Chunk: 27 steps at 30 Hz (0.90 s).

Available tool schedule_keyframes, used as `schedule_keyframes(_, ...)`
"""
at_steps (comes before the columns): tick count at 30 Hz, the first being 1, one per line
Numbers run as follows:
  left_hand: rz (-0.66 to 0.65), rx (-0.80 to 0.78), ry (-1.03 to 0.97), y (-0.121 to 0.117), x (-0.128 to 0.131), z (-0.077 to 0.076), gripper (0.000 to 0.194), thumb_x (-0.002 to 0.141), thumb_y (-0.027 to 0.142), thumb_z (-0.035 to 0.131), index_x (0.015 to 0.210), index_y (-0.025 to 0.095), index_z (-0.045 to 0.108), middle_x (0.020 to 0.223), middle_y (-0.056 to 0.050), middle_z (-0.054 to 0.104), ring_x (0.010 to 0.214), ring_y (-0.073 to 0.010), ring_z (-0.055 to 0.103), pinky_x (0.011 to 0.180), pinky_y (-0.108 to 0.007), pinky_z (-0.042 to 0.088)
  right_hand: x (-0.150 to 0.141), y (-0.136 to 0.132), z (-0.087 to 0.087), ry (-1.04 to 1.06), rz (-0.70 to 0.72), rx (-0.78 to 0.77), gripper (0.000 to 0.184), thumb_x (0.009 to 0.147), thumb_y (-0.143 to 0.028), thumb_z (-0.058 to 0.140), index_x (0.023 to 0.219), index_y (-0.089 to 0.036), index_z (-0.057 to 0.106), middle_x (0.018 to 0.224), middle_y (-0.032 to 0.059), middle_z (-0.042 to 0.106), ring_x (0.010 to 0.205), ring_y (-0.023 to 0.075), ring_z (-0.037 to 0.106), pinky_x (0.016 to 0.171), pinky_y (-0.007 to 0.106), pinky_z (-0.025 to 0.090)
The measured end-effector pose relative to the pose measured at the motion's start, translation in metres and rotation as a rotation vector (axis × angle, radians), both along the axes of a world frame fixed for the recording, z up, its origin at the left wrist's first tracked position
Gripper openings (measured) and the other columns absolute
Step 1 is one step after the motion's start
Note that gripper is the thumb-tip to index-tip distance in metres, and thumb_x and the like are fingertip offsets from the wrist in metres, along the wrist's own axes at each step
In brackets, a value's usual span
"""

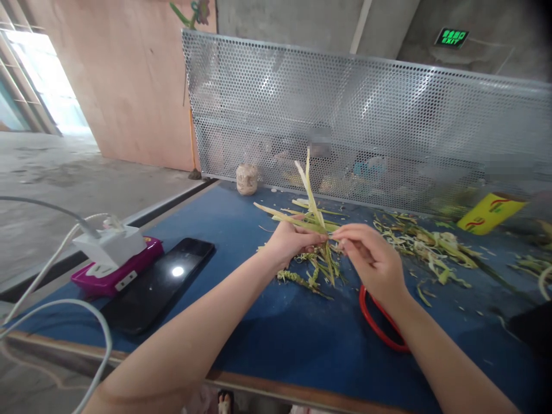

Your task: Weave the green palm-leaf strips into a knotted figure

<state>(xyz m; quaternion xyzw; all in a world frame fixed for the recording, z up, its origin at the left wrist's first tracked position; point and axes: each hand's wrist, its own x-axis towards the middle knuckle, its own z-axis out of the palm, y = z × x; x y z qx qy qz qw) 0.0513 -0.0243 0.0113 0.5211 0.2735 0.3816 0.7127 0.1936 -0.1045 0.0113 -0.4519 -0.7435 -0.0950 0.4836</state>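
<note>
Gripping a small bunch of long, yellow-green plant strips [318, 215], the left hand [295, 238] has its thumb and fingers closed around the place where they cross, just above the counter [259, 328]. The right hand [377, 256] is close beside it, thumb and forefinger pinched on what looks like a thin end of the same bunch; the exact hold is too fine to make out. Two long ends stick up past the left hand, others fan out to the left, and some hang below it.

The work looks partway along. The strips are gathered and crossed in the hands, but their ends are loose, so the bunch does not appear finished. Below the hands lie twisted pieces [308, 277]; whether these are finished work or offcuts, I cannot tell. Plenty of loose material is left: a scattered heap [440, 247] of shreds and strips spreads to the right, in front of the mesh panel [276, 86]. A red loop [374, 329] lies partly hidden under the right forearm, and a phone [159, 287] rests on the left, well apart from the strips.
</note>
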Motion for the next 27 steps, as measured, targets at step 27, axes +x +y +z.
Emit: schedule_keyframes(27, -0.396, 0.229, 0.464, 0.005, -0.015, 0.003, 0.019, 0.046, 0.020, 0.075, 0.051, 0.008, 0.061, 0.056, -0.003, 0.061, 0.050, -0.0086, 0.052, 0.048, -0.022, 0.041, 0.007, -0.007, 0.001, -0.793, 0.030, 0.093, 0.020, 0.078, -0.019, 0.053, 0.098, -0.017, 0.054, 0.093, 0.0038, 0.065, 0.089, 0.0202, 0.048, 0.086, 0.038, 0.031)
